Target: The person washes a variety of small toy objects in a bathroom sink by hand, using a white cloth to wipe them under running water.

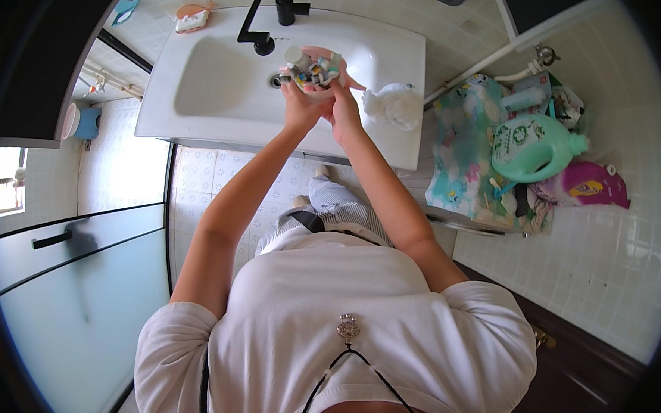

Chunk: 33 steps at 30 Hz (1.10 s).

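Over the white sink basin (202,87), both my hands hold up a pink bowl-like container (328,94) heaped with small mixed items. Among these I can make out a white round cap or lid (294,56) and bits of grey, yellow and blue; their exact kinds are too small to tell. My left hand (302,106) grips the container's near left side, fingers closed around it. Pressed to the near right side is my right hand (342,106), its fingers partly hidden behind the container. The metal drain (276,81) shows just left of the container.
A black faucet (264,23) stands behind the basin. On the right rim lies a crumpled white cloth (392,105). A soap dish (193,20) sits at the back left corner. Right of the sink are a green detergent jug (531,148) and a purple pouch (587,186).
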Tool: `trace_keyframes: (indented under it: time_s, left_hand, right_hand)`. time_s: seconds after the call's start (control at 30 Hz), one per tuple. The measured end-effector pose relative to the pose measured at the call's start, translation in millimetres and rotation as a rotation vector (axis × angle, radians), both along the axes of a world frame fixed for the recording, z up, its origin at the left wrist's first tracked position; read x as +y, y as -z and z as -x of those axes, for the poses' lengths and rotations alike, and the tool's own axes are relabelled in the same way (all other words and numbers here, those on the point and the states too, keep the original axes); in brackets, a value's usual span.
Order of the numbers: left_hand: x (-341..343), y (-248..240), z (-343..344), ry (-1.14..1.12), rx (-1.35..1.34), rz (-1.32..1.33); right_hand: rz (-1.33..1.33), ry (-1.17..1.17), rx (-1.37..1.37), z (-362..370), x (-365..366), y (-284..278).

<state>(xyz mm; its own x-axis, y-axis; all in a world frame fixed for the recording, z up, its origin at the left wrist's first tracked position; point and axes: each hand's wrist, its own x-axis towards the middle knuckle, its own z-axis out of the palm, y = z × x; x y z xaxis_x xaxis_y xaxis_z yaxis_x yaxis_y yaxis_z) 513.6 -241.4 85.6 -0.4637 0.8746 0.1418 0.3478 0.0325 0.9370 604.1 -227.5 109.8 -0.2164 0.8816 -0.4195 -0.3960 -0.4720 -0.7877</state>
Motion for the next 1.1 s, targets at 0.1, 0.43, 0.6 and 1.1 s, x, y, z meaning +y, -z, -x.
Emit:
trace_keyframes:
  time_s: [0.1,0.43,0.6,1.1]
  left_hand:
    - [4.8,37.0,24.3,0.045,-0.104,-0.075]
    - [27.8,69.2,28.5,0.087,-0.172,-0.049]
    - [40.5,66.2,21.1,-0.007,0.112,0.004]
    - [90.4,38.2,37.1,0.145,0.335,0.01]
  right_hand:
    - [0.03,-0.088,-0.058,12.4,0.8,8.6]
    - [-0.059,-0.35,-0.28,-18.0,24.7,34.3]
    - [-1.089,-0.013,-0.956,-23.5,41.3,36.2]
    - [-0.612,0.461,-0.787,61.7,98.4,55.4]
